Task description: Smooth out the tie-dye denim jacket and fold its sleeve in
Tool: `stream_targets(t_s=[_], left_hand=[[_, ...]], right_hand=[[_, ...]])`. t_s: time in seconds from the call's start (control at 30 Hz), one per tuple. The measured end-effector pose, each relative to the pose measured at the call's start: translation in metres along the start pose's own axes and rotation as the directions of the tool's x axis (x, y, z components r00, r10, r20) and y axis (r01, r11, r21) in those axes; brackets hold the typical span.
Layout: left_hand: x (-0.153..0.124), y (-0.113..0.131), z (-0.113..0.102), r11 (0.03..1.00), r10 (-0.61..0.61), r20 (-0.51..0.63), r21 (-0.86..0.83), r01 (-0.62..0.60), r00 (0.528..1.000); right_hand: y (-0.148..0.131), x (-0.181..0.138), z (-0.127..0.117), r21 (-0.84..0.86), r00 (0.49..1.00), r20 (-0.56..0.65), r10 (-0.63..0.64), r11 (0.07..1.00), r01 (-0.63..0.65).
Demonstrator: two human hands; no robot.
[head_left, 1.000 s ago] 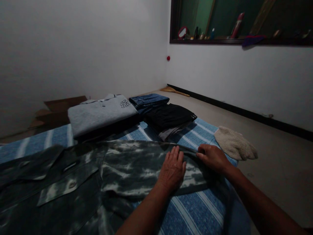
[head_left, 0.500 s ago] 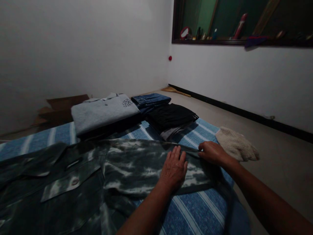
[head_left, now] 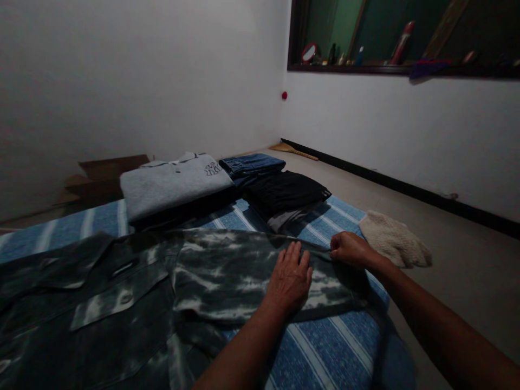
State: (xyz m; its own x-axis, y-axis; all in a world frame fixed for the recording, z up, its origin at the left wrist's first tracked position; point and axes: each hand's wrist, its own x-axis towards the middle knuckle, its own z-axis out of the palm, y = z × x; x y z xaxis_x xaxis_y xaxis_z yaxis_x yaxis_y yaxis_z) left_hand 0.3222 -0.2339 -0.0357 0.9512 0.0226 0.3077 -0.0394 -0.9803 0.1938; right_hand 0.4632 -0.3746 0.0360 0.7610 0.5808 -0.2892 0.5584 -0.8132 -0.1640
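A dark tie-dye shirt (head_left: 122, 292) lies spread on a blue striped mat (head_left: 325, 352), one sleeve folded across it. My left hand (head_left: 289, 277) rests flat on that folded sleeve, fingers stretched out. Just to its right, my right hand (head_left: 350, 250) pinches the sleeve's far edge with closed fingers.
Behind the shirt lie a folded grey shirt (head_left: 173, 184), folded blue jeans (head_left: 252, 165) and a folded black garment (head_left: 286, 192). A cream knitted cloth (head_left: 394, 239) sits on the floor to the right. Flat cardboard (head_left: 101, 176) leans by the left wall. A window sill (head_left: 402, 67) holds small items.
Both hands stay on the sleeve; my right hand has drawn slightly up and left along the edge. The view has shifted a little.
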Motion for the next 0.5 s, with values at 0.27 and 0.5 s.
stream_targets(t_s=[0.27, 0.5], left_hand=[[0.000, 0.001, -0.001, 1.000, 0.002, 0.010, 0.009, -0.002, 1.000], [0.000, 0.001, 0.000, 1.000, 0.001, 0.011, 0.006, -0.001, 1.000]], right_hand=[[0.003, 0.007, -0.001, -0.008, 0.996, 0.068, -0.051, 0.999, 0.052], [0.005, 0.009, 0.001, -0.004, 0.995, 0.042, -0.096, 0.995, 0.096]])
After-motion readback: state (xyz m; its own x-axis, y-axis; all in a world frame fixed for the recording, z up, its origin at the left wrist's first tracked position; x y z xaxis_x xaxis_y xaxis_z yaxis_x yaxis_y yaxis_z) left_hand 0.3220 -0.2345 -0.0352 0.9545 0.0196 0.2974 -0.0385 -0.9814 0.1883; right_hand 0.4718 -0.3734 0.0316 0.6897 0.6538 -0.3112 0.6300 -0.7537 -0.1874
